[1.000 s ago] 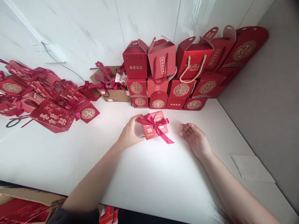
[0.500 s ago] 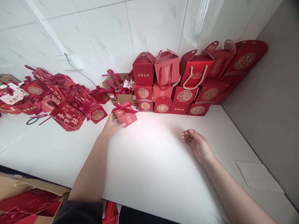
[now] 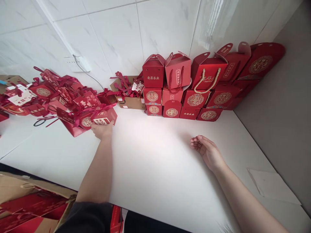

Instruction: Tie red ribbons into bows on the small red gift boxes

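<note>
My left hand (image 3: 102,130) reaches far left and grips a small red gift box with a ribbon bow (image 3: 103,117), pressing it against the pile of ribboned red boxes (image 3: 60,100) on the white table (image 3: 155,168). My right hand (image 3: 208,151) rests on the table at the right, palm turned up, fingers loosely curled and apart, holding nothing.
Stacked red gift boxes with handles (image 3: 189,87) stand against the tiled wall. A small cardboard box with ribbons (image 3: 127,94) sits beside them. A white sheet (image 3: 274,189) lies at the right edge. An open carton of red items (image 3: 26,207) is at bottom left. Black scissors (image 3: 40,122) lie left.
My left hand carried the ribboned box from the table's middle leftward to the pile. The view shifted left. My right hand stayed in place.
</note>
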`<action>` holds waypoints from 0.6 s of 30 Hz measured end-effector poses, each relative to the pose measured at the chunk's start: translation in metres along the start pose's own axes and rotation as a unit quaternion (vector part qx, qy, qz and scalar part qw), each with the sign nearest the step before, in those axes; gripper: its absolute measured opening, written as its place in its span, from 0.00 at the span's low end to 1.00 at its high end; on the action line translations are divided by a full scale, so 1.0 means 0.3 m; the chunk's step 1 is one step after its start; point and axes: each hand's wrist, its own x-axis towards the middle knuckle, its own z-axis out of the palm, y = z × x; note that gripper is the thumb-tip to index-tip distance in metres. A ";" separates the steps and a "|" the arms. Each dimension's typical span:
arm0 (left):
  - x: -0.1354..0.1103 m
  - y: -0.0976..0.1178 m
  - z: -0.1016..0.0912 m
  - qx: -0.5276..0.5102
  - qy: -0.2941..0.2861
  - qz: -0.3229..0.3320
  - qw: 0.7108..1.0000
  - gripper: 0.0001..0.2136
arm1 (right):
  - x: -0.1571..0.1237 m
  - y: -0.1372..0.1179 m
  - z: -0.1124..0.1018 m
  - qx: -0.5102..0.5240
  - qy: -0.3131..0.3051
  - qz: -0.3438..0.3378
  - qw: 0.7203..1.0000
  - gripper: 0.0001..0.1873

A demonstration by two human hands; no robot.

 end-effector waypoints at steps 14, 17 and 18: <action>0.143 -0.027 -0.039 0.060 0.036 -0.007 0.998 0.52 | -0.002 0.003 0.000 -0.025 -0.009 0.006 1.000 0.14; 0.173 -0.009 -0.049 0.066 -0.015 0.048 0.997 0.40 | 0.000 0.001 0.005 -0.027 -0.013 0.008 1.000 0.13; 0.180 0.001 -0.051 0.064 -0.048 0.083 0.993 0.32 | 0.001 0.000 0.006 -0.029 -0.015 0.007 0.999 0.13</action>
